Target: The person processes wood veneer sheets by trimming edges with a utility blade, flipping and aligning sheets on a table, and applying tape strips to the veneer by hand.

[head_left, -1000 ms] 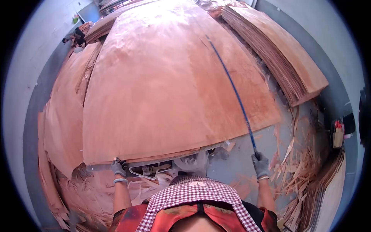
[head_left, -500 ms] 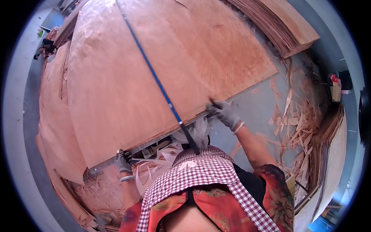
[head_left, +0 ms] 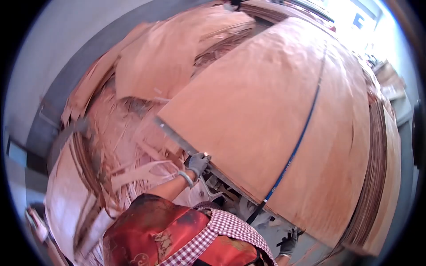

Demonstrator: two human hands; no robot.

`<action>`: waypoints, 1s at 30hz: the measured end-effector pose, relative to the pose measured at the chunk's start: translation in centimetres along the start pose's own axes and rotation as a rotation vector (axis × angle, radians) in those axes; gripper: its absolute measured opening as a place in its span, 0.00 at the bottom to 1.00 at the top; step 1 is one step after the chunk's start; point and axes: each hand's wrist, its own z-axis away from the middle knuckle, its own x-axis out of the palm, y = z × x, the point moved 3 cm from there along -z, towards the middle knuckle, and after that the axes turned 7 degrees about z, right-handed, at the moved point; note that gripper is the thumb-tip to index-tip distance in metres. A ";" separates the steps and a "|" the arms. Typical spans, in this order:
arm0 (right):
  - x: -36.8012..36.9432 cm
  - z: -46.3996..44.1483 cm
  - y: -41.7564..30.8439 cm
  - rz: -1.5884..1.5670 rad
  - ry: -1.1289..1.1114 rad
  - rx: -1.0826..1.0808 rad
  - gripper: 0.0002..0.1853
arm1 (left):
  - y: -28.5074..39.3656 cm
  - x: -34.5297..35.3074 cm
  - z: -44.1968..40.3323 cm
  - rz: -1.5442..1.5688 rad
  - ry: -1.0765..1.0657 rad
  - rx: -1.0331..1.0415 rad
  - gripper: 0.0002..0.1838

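Note:
A wide, tan wood veneer sheet (head_left: 248, 119) lies before me on top of a stack. My left hand (head_left: 198, 164), in a grey glove, is at its near edge with the fingers curled. Something small and shiny shows at those fingertips, too small to name. Lower right, my right hand (head_left: 289, 244), also gloved, is closed around a slim dark tool (head_left: 282, 242) beside the sheet's near edge. A blue rod (head_left: 290, 162) with a black grip lies lengthwise across the veneer, its grip end reaching toward my checked apron (head_left: 237, 228).
More veneer sheets (head_left: 155, 57) lie at the upper left, with torn strips (head_left: 128, 137) heaped below them. On the right stands a thick veneer stack (head_left: 377, 164). Clear plastic (head_left: 248, 208) and odds and ends sit under the near edge.
My view has swung left, so the sheet and rod appear farther right. My right hand now appears lower, near the sheet's right corner. My left hand remains at the near edge.

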 end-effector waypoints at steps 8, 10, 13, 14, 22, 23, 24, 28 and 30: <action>-2.7 -1.2 0.3 0.202 0.073 -0.047 0.20 | 1.0 -0.8 1.9 0.190 -0.016 -0.146 0.14; -1.5 1.2 -2.0 0.221 0.129 -0.056 0.18 | 1.0 -0.8 2.0 0.216 -0.008 -0.151 0.14; -0.4 2.0 -2.9 0.265 0.148 -0.111 0.14 | 1.0 -0.8 2.0 0.220 -0.015 -0.128 0.14; 0.1 2.5 -3.3 0.301 0.141 -0.130 0.14 | 0.9 -0.8 1.9 0.234 -0.022 -0.140 0.14; 0.1 2.1 -3.9 0.368 0.134 -0.047 0.09 | 0.5 -0.4 2.1 -0.248 0.196 0.309 0.14; 0.1 2.1 -4.0 0.382 0.129 -0.047 0.09 | 0.5 -0.2 2.2 -0.331 0.216 0.372 0.14; 0.3 2.1 -4.1 0.384 0.146 -0.047 0.09 | 0.8 -0.3 2.1 -0.329 0.211 0.392 0.14; -1.3 1.0 -2.8 0.369 0.155 -0.019 0.10 | 1.0 -0.6 2.3 -0.260 0.220 0.363 0.14; -1.6 0.4 -2.6 0.369 0.137 -0.019 0.11 | 0.2 -0.5 1.8 -0.158 0.231 0.275 0.13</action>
